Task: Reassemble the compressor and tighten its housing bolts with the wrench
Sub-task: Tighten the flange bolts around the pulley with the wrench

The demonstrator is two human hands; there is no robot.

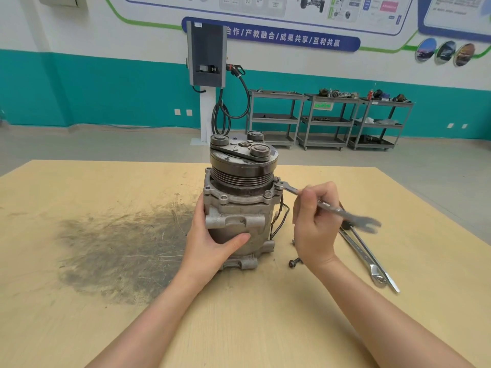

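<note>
A grey metal compressor (239, 208) stands upright on the wooden table (106, 328), its black grooved pulley on top. My left hand (212, 240) grips the housing's left side, thumb across the front. My right hand (316, 224) holds the shaft of a combination wrench (342, 212). The wrench's ring end sits on a housing bolt (278, 185) at the upper right flange; its open end sticks out to the right. Two more bolt heads show on the front flange (244, 199).
A loose bolt (294, 262) lies on the table beside my right wrist. A second wrench (364, 257) and a long thin tool lie to the right. A dark greasy stain (119, 248) spreads left of the compressor. Carts and a charging post stand far behind.
</note>
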